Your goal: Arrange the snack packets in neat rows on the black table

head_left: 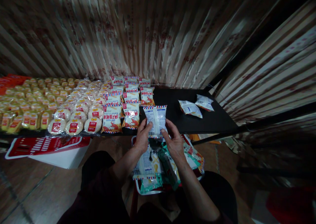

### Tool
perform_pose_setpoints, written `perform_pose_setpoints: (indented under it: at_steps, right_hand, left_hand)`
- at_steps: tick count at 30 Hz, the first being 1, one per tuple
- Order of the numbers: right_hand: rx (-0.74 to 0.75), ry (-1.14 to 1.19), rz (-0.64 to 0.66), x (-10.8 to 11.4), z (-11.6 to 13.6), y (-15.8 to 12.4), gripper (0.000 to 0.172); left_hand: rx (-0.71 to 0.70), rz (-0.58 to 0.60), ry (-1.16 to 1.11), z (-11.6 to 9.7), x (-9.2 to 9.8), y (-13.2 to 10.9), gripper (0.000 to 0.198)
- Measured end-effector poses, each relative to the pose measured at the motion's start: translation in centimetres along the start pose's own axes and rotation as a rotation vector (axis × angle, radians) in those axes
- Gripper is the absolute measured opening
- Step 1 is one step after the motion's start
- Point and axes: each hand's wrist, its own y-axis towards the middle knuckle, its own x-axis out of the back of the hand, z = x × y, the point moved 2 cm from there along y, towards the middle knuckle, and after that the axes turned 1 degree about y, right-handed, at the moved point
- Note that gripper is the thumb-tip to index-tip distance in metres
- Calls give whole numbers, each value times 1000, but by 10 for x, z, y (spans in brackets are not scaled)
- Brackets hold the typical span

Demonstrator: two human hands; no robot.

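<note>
Between my two hands is a snack bag (156, 120), its printed back panel facing up, at the front edge of the black shelf (168, 97). My left hand (142, 136) grips its left side, thumb on top. My right hand (174, 141) has the lower right side, also with the thumb over the bag. Just left of it stand rows of matching snack bags (112, 120) with red lettering, fronts showing. Two more bags (190, 108) lie loose on the right of the shelf. Below my hands, a basket (148, 192) holds several green-and-white and blue-and-white packets (155, 159).
Round wrapped rice crackers (74, 126) and yellow wrapped snacks (29, 118) fill the shelf's left, with orange packets (12, 80) behind. Underneath are a red basket (41, 146) and a white box (64, 158). A striped curtain (148, 36) hangs behind; dark frame bars (247, 66) slant on the right.
</note>
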Motion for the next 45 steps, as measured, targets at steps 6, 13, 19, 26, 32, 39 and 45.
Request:
perform_pose_setpoints:
  at_steps: [6, 13, 19, 26, 32, 39, 45]
  right_hand:
    - [99, -166, -43, 5, -8, 4, 46]
    - [183, -265, -62, 4, -3, 4, 43]
    - [290, -375, -109, 2, 4, 4, 37]
    - [380, -493, -163, 0, 13, 3, 30]
    - [408, -517, -146, -2, 15, 3, 25]
    - [354, -468, -102, 0, 13, 2, 32]
    - [203, -334, -8, -1, 12, 1, 45]
  left_hand:
    - [-20, 32, -25, 0, 0, 2, 54]
    - [-35, 26, -26, -4, -3, 0, 49]
    - [-18, 13, -44, -5, -3, -1, 46]
    - [9, 9, -59, -8, -5, -2, 42]
    - [16, 26, -73, -10, -5, -3, 42]
    - [57, 63, -140, -8, -3, -4, 43]
    - [-108, 94, 12, -7, 0, -3, 43]
